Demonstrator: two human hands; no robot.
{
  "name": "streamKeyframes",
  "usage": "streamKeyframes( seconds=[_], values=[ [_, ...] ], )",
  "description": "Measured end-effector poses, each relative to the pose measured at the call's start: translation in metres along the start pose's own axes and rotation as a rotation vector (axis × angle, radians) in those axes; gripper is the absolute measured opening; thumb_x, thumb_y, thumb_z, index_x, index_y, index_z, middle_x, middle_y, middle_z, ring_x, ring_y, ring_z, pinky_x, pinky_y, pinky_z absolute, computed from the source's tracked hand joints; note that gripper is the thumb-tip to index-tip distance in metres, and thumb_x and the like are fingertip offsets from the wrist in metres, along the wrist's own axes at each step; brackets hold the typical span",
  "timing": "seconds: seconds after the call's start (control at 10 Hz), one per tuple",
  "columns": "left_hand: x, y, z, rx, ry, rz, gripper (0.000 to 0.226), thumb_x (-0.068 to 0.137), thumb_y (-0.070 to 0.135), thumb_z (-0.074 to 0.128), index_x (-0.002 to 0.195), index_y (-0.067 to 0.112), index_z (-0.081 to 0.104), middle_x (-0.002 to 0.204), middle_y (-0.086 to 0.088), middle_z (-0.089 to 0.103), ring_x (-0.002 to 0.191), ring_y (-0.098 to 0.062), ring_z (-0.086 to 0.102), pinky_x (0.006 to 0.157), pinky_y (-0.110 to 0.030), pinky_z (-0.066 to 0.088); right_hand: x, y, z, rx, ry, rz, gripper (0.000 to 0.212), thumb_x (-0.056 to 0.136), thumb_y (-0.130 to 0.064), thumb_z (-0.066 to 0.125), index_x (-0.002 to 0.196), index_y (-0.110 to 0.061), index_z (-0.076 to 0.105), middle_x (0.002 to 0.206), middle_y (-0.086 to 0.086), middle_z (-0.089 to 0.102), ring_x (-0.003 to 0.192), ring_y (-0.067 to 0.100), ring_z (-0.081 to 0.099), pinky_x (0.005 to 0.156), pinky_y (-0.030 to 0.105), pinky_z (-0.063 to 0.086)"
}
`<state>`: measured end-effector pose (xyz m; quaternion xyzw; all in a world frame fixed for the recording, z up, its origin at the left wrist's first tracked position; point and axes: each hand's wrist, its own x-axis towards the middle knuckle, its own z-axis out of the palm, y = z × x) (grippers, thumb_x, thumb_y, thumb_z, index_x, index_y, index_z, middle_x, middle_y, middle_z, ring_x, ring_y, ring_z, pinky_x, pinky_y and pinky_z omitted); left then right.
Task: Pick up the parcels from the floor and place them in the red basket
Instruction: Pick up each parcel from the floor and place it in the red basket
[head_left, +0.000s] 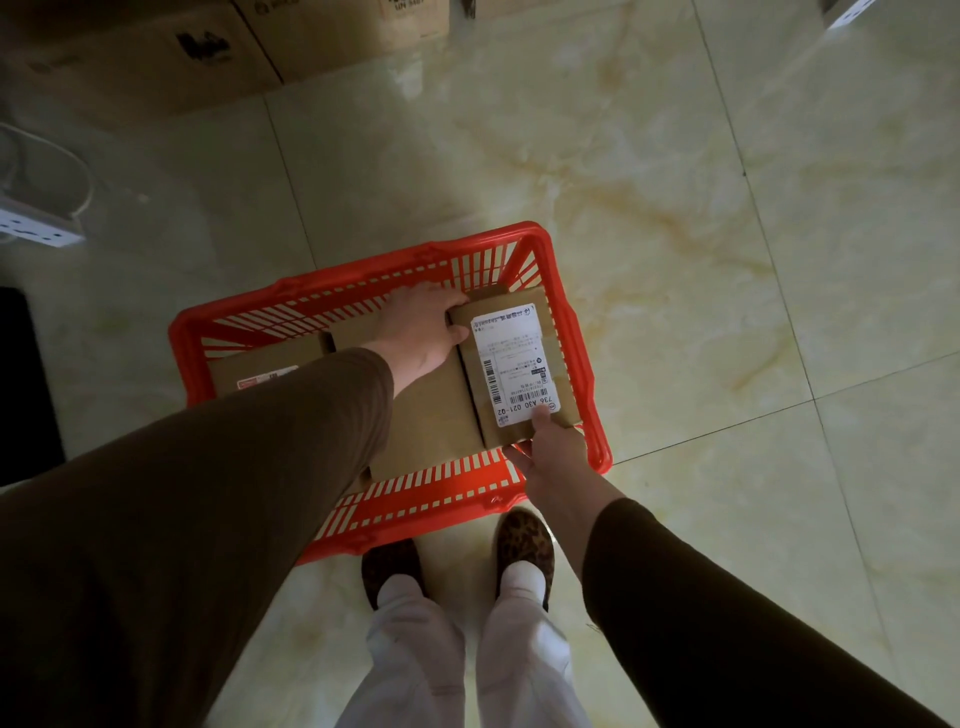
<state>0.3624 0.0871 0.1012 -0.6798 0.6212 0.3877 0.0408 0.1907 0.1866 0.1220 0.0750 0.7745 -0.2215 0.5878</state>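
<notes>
Head view, single frame, looking steeply down past both sleeves to the floor.

Red basket (566, 291) sits on pale marbled tile just ahead of the person's slippers (524, 545). Handles folded down along the rim.

Contents: at least three brown cardboard parcels. Labelled parcel (511, 364) at the right end of the basket, white shipping label up, barcodes legible. Middle parcel (421, 415) plain, touching the labelled one along its long side. Left parcel (260, 369) mostly hidden under the left sleeve; a strip of red-printed tape shows.

Left hand (426, 332): reaches in from above, fingers curled over the far-left corner of the labelled parcel, clamped on its edge.
Right hand (548, 447): at the near end of the same parcel, thumb pressed on the label's lower edge, fingers underneath and out of sight. Both hands closed on this one parcel.

Cannot tell whether the parcel's underside already rests on the basket bottom or is held slightly above it; its top face sits a little higher than the middle parcel's.

Step in hand (judgement): seating the labelled parcel into the right-end slot, i.e. the placing phase.

Next move (judgement): lower until it settles between the middle parcel and the right wall, then let go with both hands and draw them up clear of the rim. Fit looks snug, so the parcel should stay square to the wall.

No loose parcel visible on the open floor in frame; large cartons (208, 47) at the top edge.
</notes>
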Motion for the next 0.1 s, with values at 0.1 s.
streamKeyframes(
  seconds=[0.1],
  values=[
    [-0.0121,0.0020,-0.0026,-0.002,0.039,0.024,0.057,0.096,0.034,0.064,0.150,0.026,0.046,0.158,-0.004,0.042,0.147,-0.030,0.033,0.122,-0.048,0.026,-0.0058,-0.0064,0.0005,-0.029,-0.020,0.004,0.038,0.103,-0.025,0.056,0.136,-0.006,0.057,0.131,0.013,0.066,0.121,0.036,0.063,0.098,0.046,0.057]
  ],
)
